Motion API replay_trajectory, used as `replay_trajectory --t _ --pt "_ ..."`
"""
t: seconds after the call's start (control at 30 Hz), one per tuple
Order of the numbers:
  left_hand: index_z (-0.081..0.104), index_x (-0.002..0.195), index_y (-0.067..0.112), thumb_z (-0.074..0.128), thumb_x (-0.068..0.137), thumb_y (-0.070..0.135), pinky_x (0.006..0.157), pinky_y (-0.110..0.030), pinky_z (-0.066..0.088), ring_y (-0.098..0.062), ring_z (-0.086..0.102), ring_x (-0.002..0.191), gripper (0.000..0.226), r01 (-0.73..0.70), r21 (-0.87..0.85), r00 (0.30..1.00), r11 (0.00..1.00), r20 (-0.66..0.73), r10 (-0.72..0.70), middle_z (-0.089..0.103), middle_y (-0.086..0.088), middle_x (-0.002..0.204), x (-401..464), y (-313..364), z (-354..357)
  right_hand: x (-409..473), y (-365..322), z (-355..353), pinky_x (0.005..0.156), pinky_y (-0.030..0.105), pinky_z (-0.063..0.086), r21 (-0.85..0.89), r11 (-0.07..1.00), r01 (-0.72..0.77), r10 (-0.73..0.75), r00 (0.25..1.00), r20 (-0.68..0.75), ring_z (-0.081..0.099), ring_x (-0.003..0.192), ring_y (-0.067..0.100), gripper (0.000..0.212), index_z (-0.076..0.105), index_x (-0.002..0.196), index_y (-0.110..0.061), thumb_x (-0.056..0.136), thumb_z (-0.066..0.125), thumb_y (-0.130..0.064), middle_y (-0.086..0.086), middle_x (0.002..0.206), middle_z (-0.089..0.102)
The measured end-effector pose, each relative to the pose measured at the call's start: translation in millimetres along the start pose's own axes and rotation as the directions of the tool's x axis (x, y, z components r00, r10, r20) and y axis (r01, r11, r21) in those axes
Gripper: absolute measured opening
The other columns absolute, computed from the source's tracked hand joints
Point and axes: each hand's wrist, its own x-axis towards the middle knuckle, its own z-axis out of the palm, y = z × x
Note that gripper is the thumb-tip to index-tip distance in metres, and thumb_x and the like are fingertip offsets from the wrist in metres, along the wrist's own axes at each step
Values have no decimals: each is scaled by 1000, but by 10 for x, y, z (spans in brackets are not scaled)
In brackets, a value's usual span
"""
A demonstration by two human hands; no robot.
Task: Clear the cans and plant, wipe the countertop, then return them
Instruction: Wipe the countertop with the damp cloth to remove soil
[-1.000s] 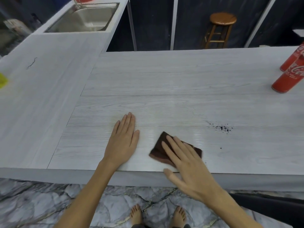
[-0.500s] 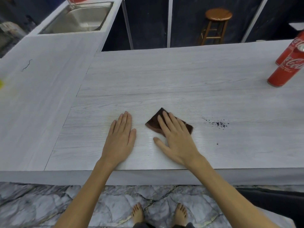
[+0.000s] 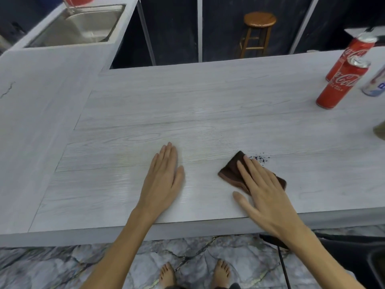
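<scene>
Bare feet (image 3: 194,274) on marble floor, then a pale worktop (image 3: 208,105) where the left hand (image 3: 163,180) lies flat with straight fingers and the right hand (image 3: 264,195) presses a brown cloth (image 3: 231,173) flat beside dark crumbs (image 3: 260,159), with two red cans (image 3: 341,84) upright far right

Soft, even overhead light falls on the pale countertop (image 3: 208,101), leaving a faint sheen near its middle and only weak shadows under the hands. The far background is dim. Wide-angle distortion bows the counter edges and tilts the cans (image 3: 341,84) at right; the right edge is blurred.
</scene>
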Motion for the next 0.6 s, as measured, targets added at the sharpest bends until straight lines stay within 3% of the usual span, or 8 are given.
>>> replay_trajectory --t 0.13,0.3,0.5,0.6 --pt "-6 164 13 20 112 39 127 -29 -10 -7 -14 157 63 -10 63 999 998 43 7 -11 -1 172 68 61 88 467 15 -2 132 37 -2 5 998 -59 59 998 -8 -12 162 15 83 2 168 -23 100 17 -69 -3 176 -9" --pt "-6 164 14 18 112 40 127 -28 -9 -7 -14 157 63 4 106 999 994 53 -10 -11 0 172 70 47 119 832 -324 73 132 38 -1 11 1000 14 -14 1000 1 -9 163 17 81 5 168 -19 104 27 -63 1 176 -4" --pt "-8 164 16 16 111 42 127 -27 -10 -5 -16 156 64 7 119 999 993 47 -12 -13 2 172 75 21 150 151 -214 91 132 38 5 34 978 205 -206 978 36 -9 163 12 77 4 168 -26 106 33 -60 -5 177 -5" --pt "-9 164 16 15 111 43 126 -27 -11 -3 -18 156 64 10 109 999 994 46 -15 -14 2 172 69 14 163 -72 138 -13 130 39 9 47 982 183 -185 982 33 -4 163 12 75 4 168 -29 107 34 -60 -9 177 -4"
